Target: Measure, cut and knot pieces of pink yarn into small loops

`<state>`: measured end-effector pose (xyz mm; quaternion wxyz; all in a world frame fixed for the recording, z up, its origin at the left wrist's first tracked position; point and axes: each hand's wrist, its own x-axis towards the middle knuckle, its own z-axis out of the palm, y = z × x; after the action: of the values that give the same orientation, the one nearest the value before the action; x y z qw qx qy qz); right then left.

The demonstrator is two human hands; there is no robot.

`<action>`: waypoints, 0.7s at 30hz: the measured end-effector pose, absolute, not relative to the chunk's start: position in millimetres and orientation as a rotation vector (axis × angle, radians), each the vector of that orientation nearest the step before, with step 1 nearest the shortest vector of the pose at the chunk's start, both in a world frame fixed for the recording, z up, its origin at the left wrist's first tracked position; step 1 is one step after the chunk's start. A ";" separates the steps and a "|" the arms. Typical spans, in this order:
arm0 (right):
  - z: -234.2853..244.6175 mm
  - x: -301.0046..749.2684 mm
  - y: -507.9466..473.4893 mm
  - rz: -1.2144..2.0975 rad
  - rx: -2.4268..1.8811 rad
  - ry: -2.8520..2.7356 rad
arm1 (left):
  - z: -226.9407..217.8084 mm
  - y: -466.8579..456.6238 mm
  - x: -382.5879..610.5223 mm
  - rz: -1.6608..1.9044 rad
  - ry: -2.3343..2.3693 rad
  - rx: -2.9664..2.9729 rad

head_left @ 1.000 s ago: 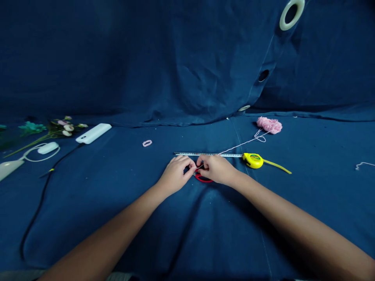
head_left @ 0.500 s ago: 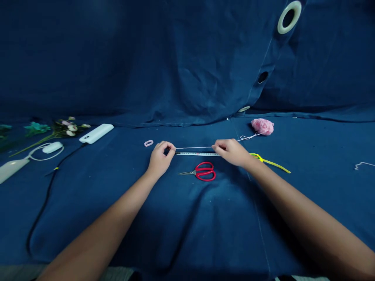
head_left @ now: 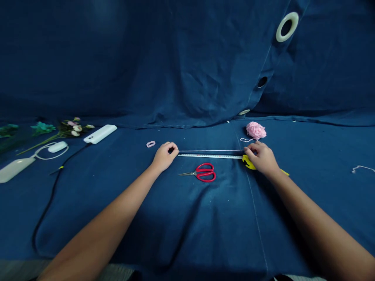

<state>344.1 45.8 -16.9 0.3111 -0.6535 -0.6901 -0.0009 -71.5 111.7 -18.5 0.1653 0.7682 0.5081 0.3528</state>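
Observation:
A pale strand of yarn (head_left: 211,150) runs taut and straight between my two hands. My left hand (head_left: 165,156) pinches one end of it, close to the tip of the drawn-out tape measure blade (head_left: 211,156). My right hand (head_left: 261,157) is closed on the yarn farther along, beside the yellow tape measure case (head_left: 248,162), which it partly hides. The blade lies just in front of the yarn and nearly parallel to it. Behind my right hand sits a pink ball of yarn (head_left: 256,130). Red-handled scissors (head_left: 205,172) lie nearer to me, points to the left.
Left of my left hand is a small pink yarn loop (head_left: 150,144). Farther left are a white device (head_left: 100,134) with a black cable (head_left: 52,191), artificial flowers (head_left: 73,128) and a white handled item (head_left: 16,170). A yarn scrap (head_left: 362,168) lies far right.
My right hand has slid to the right along the tape, lengthening the taut yarn up to the yellow case. The ball of yarn has shifted slightly left. My left hand stays near the blade's tip.

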 end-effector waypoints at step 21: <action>-11.7 340.0 40.4 0.129 -1.665 -1.772 | -16.1 105.5 -69.8 1.017 1.566 2.224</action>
<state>340.0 40.4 -11.7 0.3459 -0.6416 -0.6828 0.0496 -69.8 105.5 -16.1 0.1186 0.7605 0.5354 0.3476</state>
